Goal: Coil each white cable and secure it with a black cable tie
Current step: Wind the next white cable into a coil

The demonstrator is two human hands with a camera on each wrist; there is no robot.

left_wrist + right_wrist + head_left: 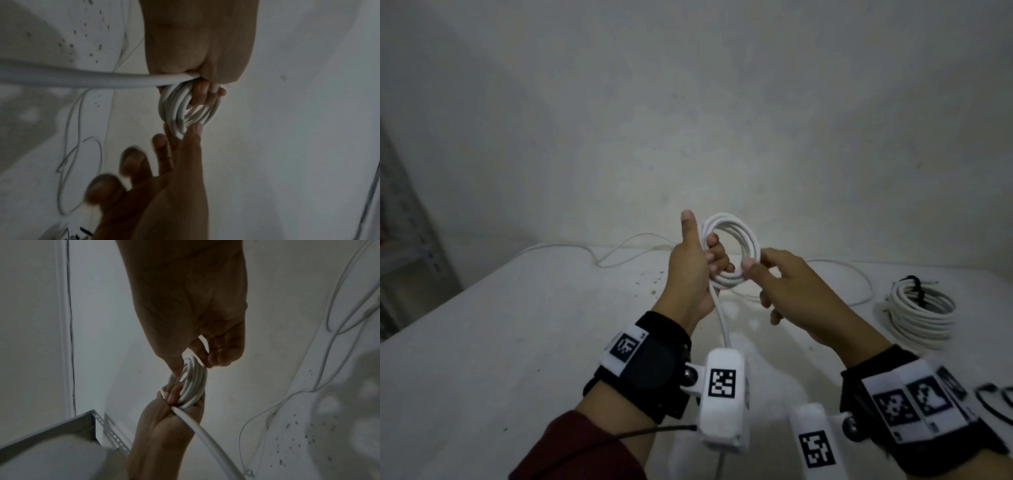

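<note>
My left hand [700, 251] grips a small coil of white cable [739, 236] held up above the table, fingers curled through the loops and thumb pointing up. My right hand [756, 263] pinches the coil's near right edge between thumb and forefinger, its other fingers spread. The left wrist view shows the coil [185, 112] between both hands, and so does the right wrist view [194, 382]. A free cable tail [722, 318] hangs from my left palm toward me. At the right lies a second white coil [923, 317] bound by a black cable tie [914, 286].
Loose white cable [616, 255] snakes over the far side of the white table [500, 342], close to the wall. Loose black cable ties [993, 397] lie at the right edge. A metal shelf [61, 426] stands to the left.
</note>
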